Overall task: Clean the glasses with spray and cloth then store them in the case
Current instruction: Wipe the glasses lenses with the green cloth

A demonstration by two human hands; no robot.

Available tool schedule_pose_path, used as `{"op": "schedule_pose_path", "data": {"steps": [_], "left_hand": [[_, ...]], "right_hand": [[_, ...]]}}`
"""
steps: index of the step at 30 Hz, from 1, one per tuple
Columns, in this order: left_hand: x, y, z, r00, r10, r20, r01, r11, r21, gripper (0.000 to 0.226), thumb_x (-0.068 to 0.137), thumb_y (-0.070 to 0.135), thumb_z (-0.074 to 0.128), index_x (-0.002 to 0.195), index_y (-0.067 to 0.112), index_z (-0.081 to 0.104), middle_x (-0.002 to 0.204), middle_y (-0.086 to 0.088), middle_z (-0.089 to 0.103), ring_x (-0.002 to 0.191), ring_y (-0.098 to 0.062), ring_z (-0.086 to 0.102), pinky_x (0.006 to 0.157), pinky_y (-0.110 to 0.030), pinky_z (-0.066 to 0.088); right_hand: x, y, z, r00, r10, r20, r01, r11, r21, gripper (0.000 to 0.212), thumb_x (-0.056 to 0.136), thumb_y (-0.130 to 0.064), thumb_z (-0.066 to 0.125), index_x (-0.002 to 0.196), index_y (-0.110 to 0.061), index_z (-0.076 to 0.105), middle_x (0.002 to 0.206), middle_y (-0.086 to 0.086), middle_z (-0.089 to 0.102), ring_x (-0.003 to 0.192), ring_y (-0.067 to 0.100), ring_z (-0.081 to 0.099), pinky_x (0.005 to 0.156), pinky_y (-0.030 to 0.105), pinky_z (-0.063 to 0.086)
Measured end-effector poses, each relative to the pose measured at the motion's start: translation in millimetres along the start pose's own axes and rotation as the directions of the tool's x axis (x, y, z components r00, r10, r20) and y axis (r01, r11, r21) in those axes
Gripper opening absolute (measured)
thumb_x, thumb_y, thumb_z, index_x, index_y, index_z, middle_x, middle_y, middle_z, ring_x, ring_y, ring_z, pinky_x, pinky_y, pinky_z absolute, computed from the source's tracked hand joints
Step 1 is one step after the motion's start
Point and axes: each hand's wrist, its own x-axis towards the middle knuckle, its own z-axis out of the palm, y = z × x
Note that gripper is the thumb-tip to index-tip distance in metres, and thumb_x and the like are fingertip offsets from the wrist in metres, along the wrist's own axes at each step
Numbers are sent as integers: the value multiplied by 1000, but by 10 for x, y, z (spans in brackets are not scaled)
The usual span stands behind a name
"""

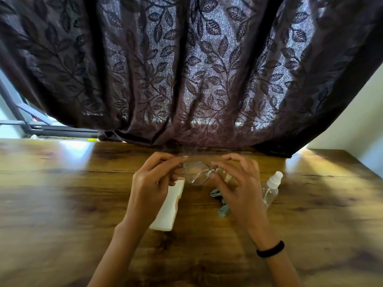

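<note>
Both hands pinch the glasses (195, 172) at frame centre: left hand (151, 183), right hand (238, 183). Case (169, 210), cloth (222, 206) and spray bottle (270, 189) lie below on the table (62, 193).

Daylight glows through the curtain (186, 69) and glares off the table (68, 154) (edges bowed, smeared), the centre seemingly soft.

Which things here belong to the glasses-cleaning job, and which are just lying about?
Job: glasses, pinched by left hand and right hand; spray bottle; teal cloth; white case.
Just there: leaf-patterned curtain; black wristband; wooden table.
</note>
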Motion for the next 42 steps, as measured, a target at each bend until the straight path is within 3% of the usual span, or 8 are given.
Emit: {"op": "schedule_pose_path", "data": {"steps": [4,12,15,20,25,30,34,42], "left_hand": [[11,-26,-62,993,102,65,-113,973,201,28,81,-11,51,101,1,66,94,-10,64,77,-8,57,72,-13,50],[-78,-114,-45,965,220,-145,-150,911,384,13,83,2,58,88,-2,69,81,-15,68,79,-13,55,80,-15,43],[-99,-198,-63,968,185,-171,-106,914,391,10,81,2,63,86,-3,71,82,-15,69,79,-11,57,75,-20,47],[-123,-240,-37,975,126,-181,-57,936,346,11,76,-2,67,86,-3,71,83,-14,69,78,-11,58,69,-22,50],[-126,-241,-16,982,103,-157,-46,944,328,13,77,0,66,88,-2,71,85,-12,69,80,-10,57,75,-13,45],[-122,-214,1,984,96,-148,-47,952,302,13,80,3,61,88,-3,70,84,-12,68,80,-10,57,76,-11,45],[-113,-163,22,982,105,-159,-55,955,291,24,90,14,54,87,-4,70,81,-13,68,76,-11,57,66,-22,50],[-80,-21,73,977,143,-159,-102,965,243,40,96,23,45,83,-6,69,78,-13,68,75,-10,55,67,-14,47]], "right_hand": [[57,-4,-31,998,-51,-35,51,998,-26,21,80,-25,68,99,-18,70,108,4,59,104,15,44,88,29,36],[28,46,-21,997,28,-76,-19,993,117,45,78,-42,63,119,-22,58,118,-3,52,111,10,42,96,6,27],[-54,191,-8,982,159,-102,-146,982,118,37,80,-41,59,113,-24,58,109,-5,55,99,12,52,89,24,43],[-268,533,222,887,333,320,-253,930,-268,41,85,-39,58,123,-23,54,127,-1,49,116,22,45,100,37,38],[-499,626,463,919,260,296,-159,932,-325,30,88,-21,57,118,-21,60,124,-1,56,109,20,46,91,27,39],[-285,440,324,954,294,61,-296,954,40,19,84,-3,60,96,-16,69,99,-2,62,93,11,59,84,25,49],[-9,0,99,961,163,-223,-80,937,340,21,84,-9,61,103,-19,65,98,-6,61,88,-2,59,72,8,48],[59,-465,227,996,70,-52,-37,880,474,27,84,-12,61,111,-9,64,100,3,59,92,11,60,75,21,53]]}}
